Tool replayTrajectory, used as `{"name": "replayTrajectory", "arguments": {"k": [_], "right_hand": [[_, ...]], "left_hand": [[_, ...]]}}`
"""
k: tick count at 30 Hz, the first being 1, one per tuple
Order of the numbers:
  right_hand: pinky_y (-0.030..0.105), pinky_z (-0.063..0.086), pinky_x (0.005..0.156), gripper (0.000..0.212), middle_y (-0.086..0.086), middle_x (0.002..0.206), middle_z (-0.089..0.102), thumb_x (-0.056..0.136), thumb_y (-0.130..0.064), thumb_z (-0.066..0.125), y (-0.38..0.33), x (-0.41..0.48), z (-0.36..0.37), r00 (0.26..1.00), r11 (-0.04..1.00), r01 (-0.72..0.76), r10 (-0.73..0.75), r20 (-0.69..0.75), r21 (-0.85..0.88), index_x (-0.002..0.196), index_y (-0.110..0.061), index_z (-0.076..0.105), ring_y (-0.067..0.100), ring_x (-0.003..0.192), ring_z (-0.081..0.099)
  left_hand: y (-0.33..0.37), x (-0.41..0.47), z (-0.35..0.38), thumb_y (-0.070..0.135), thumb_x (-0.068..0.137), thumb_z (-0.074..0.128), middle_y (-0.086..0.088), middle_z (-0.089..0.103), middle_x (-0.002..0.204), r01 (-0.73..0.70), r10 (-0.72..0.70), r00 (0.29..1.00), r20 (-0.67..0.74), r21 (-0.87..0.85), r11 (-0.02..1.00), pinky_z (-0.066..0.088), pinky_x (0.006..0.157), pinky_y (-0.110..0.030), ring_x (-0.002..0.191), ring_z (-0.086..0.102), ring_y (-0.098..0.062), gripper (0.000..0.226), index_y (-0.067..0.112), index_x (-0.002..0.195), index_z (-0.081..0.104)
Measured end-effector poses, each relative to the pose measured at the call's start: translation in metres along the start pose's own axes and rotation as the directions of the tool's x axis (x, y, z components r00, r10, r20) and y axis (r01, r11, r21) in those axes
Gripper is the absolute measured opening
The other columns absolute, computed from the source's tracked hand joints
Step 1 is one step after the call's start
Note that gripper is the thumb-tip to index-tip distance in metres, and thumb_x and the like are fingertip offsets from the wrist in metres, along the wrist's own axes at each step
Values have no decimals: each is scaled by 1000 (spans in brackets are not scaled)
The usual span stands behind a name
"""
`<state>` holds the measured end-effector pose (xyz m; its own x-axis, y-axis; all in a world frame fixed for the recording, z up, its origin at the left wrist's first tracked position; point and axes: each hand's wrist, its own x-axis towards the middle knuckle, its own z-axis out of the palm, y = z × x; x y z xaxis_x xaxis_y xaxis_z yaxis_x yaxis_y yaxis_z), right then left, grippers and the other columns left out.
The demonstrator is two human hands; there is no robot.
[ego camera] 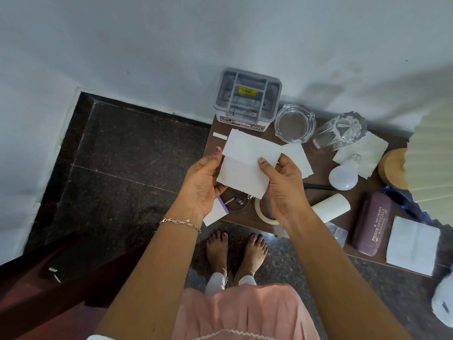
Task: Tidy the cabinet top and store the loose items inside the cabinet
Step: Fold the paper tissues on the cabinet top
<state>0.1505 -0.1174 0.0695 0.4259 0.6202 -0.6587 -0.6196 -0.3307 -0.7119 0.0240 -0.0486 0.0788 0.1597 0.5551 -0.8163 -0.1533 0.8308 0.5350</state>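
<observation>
Both hands (245, 182) grasp a white folded paper napkin (245, 165) above the brown desk (316, 165). Beside the grey plastic organiser (247, 96), loose items remain. Storing appears barely begun.

Single head view, steeply down, close over cabinet top (318, 190), floor (122, 168), wall beyond.

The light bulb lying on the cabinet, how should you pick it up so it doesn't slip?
Probably grip the light bulb around its round white dome, coming down from above. It lies on its side with the narrow base pointing toward the drinking glass, so the wide dome gives fingers the most surface.
</observation>
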Motion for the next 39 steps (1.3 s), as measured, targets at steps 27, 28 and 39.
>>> {"name": "replayTrajectory", "arguments": {"k": [27,28,39], "right_hand": [[36,58,82,23,3,108,74,90,-10,64,0,0,-1,995,999,31,-27,96,-45,113,-11,66,20,98,71],[35,59,81,21,1,106,74,91,-13,63,0,1,-1,995,998,29,-24,98,-49,112,-12,66,19,97,71],[36,59,82,28,0,103,73,85,5,66,-1,2,-2,990,989,95,-82,112,-112,103,-16,66,19,97,71]], "left_hand": [[5,11,-5,18,80,75,-5,74,103,-111,88,992,86,330,937,58,70,-28,93,70,-17,32,9,110,67],[5,12,-5,19,80,75,-3,74,101,-124,104,992,78,339,933,58,69,-28,91,70,-16,26,11,105,68],[3,9,1,20,82,73,6,73,75,-242,248,969,23,320,916,52,55,-15,63,69,-2,8,13,80,68]]}}
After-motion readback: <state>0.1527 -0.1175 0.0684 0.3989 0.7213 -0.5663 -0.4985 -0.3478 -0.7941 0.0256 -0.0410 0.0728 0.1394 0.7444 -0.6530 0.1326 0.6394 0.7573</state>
